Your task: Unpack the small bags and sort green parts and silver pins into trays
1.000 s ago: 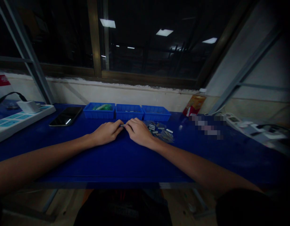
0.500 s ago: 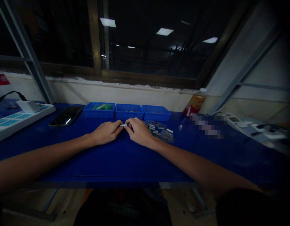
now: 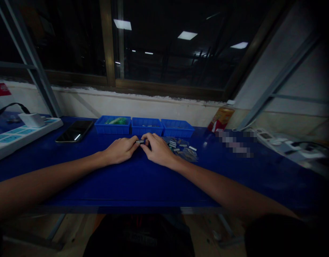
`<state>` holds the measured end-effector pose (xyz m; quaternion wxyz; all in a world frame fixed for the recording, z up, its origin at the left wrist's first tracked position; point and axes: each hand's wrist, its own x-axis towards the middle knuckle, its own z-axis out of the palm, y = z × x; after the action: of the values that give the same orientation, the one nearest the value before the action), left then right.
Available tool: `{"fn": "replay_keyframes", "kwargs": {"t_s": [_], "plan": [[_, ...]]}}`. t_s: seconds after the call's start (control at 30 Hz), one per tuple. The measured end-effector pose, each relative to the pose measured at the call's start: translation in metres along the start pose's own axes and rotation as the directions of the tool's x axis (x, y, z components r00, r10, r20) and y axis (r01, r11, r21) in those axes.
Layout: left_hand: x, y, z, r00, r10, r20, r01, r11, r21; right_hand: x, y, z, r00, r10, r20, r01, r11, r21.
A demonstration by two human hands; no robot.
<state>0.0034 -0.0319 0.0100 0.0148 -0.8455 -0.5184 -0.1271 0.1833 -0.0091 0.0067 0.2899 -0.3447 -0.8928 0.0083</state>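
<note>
A small silvery bar-shaped piece [image 3: 139, 141] is held just above the blue table, in front of the blue bins. My left hand [image 3: 121, 150] pinches its left end between thumb and forefinger. From the other side, my right hand [image 3: 157, 149] has its forefinger and thumb curled around the right end; the exact contact is too small to make out. Beside the right hand lie several similar small silvery pieces [image 3: 183, 145] and clear plastic bags [image 3: 189, 155], partly hidden behind that hand.
Three blue bins [image 3: 113, 129] line the back edge, one with green material. To the left are a phone [image 3: 75, 131] and a white power strip [image 3: 50, 125]. A bottle with an orange-red label [image 3: 221, 119] stands back right. More plugs and cords [image 3: 289, 147] lie far right.
The silvery piece has turned a little and shows less of its bright face. My right thumb has dropped slightly away from the forefinger. Both arms stay in place.
</note>
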Motion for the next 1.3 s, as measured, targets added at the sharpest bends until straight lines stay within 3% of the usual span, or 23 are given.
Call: {"fn": "replay_keyframes", "kwargs": {"t_s": [0.43,0.83,1.3], "plan": [[-0.0011,-0.0006,0.0013,0.999,0.025,-0.046,-0.029,0.995,-0.095,0.002,-0.001,-0.0001,0.999,-0.022,0.042,0.025,0.998,-0.052],[-0.0003,-0.0004,0.0008,1.0,0.012,-0.028,-0.013,0.999,-0.044,0.0001,0.0017,-0.0007,0.999,-0.042,-0.022,0.042,0.999,0.008],[-0.0008,-0.0001,0.0014,0.999,0.011,-0.048,-0.017,0.992,-0.125,0.002,0.0014,0.0013,1.0,0.006,0.002,-0.006,0.999,-0.053]]}}
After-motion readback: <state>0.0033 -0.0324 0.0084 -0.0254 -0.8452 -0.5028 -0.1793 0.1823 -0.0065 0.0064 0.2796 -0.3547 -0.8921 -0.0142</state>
